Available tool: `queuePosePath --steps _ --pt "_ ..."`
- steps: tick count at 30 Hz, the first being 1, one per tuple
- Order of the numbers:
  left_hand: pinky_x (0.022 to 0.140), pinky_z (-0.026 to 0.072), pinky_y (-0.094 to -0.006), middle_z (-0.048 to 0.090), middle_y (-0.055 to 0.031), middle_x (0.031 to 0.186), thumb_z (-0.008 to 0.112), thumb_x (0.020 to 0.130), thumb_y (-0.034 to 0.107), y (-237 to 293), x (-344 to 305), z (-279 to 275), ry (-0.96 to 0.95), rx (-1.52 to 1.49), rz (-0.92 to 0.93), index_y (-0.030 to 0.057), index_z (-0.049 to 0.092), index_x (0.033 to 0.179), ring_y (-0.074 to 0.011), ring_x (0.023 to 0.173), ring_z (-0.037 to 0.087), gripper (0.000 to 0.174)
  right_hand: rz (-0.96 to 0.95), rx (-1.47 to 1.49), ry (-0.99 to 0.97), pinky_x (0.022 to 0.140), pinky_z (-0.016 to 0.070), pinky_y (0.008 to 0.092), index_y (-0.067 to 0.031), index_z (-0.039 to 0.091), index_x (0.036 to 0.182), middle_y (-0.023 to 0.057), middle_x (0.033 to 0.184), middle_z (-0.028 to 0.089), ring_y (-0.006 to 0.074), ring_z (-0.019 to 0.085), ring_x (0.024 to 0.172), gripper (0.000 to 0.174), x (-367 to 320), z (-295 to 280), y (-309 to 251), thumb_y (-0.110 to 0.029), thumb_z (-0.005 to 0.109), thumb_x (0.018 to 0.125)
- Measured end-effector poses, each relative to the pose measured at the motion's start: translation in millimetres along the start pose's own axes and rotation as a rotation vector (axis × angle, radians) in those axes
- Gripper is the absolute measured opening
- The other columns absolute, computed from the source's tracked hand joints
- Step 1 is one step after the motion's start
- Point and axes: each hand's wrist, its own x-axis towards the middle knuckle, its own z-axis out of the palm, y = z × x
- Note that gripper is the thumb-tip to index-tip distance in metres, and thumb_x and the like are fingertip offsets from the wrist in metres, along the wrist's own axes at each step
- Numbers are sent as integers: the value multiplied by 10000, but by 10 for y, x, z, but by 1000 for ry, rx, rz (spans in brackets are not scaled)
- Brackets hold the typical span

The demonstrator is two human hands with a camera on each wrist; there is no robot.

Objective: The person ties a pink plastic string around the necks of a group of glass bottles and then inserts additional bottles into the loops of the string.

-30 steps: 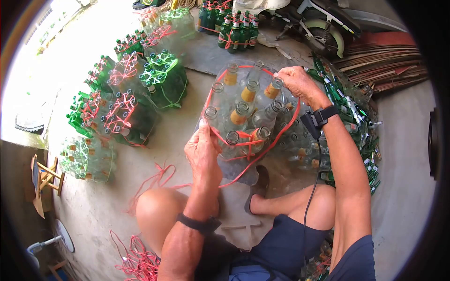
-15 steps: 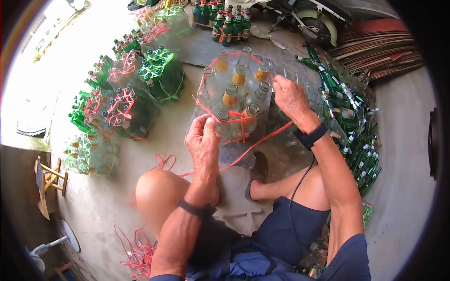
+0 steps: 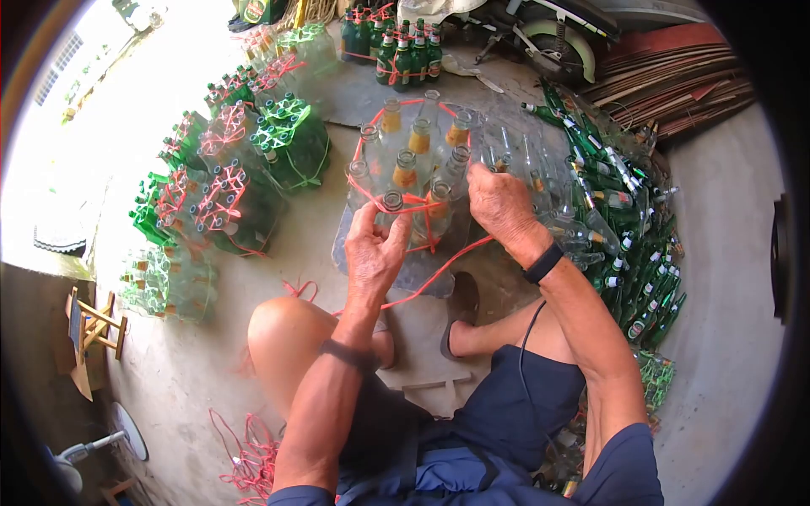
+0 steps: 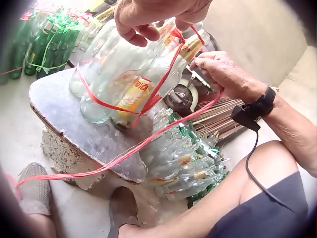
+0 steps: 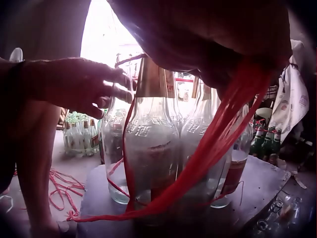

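A cluster of clear glass bottles [image 3: 405, 175] stands upright on a small grey slab [image 4: 55, 101], with red plastic twine [image 4: 133, 154] running round the necks and, lower down, round the bodies. My left hand [image 3: 369, 257] is at the near side of the cluster, thumb and forefinger spread beside the neck of the nearest bottle; the right wrist view shows its fingers [image 5: 101, 84] loosely extended. At the right of the cluster, my right hand [image 3: 506, 209] grips the red twine, whose flat strands hang from the fist in the right wrist view. A long tail trails toward the left knee.
Tied bundles of green and clear bottles [image 3: 291, 143] stand at the left, and more green ones [image 3: 409, 59] at the back. Loose bottles [image 3: 620, 202] are heaped on the right. A tangle of red twine [image 3: 253, 460] lies by the left leg; a wooden stool [image 3: 99, 325] stands at far left.
My right hand has moved from the far right bottle top down toward me, drawing the twine. The left hand has shifted from the loop's left side to the nearest bottle neck, its pinch loosened.
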Motion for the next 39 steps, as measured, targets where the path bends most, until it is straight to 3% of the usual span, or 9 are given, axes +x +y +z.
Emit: queuePosePath --steps 7,8,10,19,22,25,26,28,39 --pt "628 473 -262 646 -15 1016 791 971 232 -84 31 5 29 106 172 55 723 1250 -78 673 480 337 -51 53 10 637 532 570 -57 583 971 227 721 674 463 689 723 114 -36 65 -143 -158 573 1023" --pt "628 473 -262 646 -15 1016 791 971 232 -97 37 6 31 106 171 55 723 1250 -78 673 480 337 -31 39 -26 643 532 575 -49 576 976 229 726 676 465 689 726 113 -45 60 -167 -153 573 1021" --pt "621 516 -322 688 -101 1023 807 934 225 -80 33 8 58 127 218 76 746 1189 -172 653 607 302 -46 35 -33 649 534 578 -41 570 982 235 724 675 465 692 730 110 -79 65 -166 -144 573 1019" --pt "645 530 -370 676 -124 991 795 941 229 -69 50 -18 33 174 223 88 748 1179 -225 676 630 280 -24 112 -147 715 555 592 6 568 1012 275 723 680 496 699 756 236 -186 -123 -321 -212 642 967" --pt "634 495 -301 672 -69 979 779 968 223 -88 50 -15 27 170 233 103 759 1219 -134 677 568 278 -47 174 -174 728 561 597 28 565 974 299 725 678 514 699 764 315 -198 -190 -346 -265 680 950" --pt "627 492 -303 664 -68 967 779 966 221 -65 45 -24 43 169 279 111 762 1218 -131 665 563 276 -75 191 -167 707 560 582 29 569 955 294 712 672 505 700 758 365 -212 -140 -303 -303 722 949" --pt "627 492 -303 664 -68 967 779 966 221 -54 49 -30 44 171 277 111 762 1218 -131 665 563 276 -95 188 -155 694 561 571 27 571 942 290 704 669 497 701 753 381 -211 -111 -286 -315 739 947" --pt "643 542 -365 688 -129 999 790 941 202 -39 45 -35 33 172 260 122 762 1196 -230 681 654 270 -107 224 -143 680 561 562 25 572 933 286 698 666 491 701 740 370 -216 -100 -290 -306 736 953" --pt "612 522 -363 663 -117 951 806 932 197 -79 54 -8 56 174 279 110 753 1197 -215 645 624 284 -219 288 -52 621 570 506 8 624 916 228 642 638 440 706 687 244 -249 5 -278 -219 693 976"
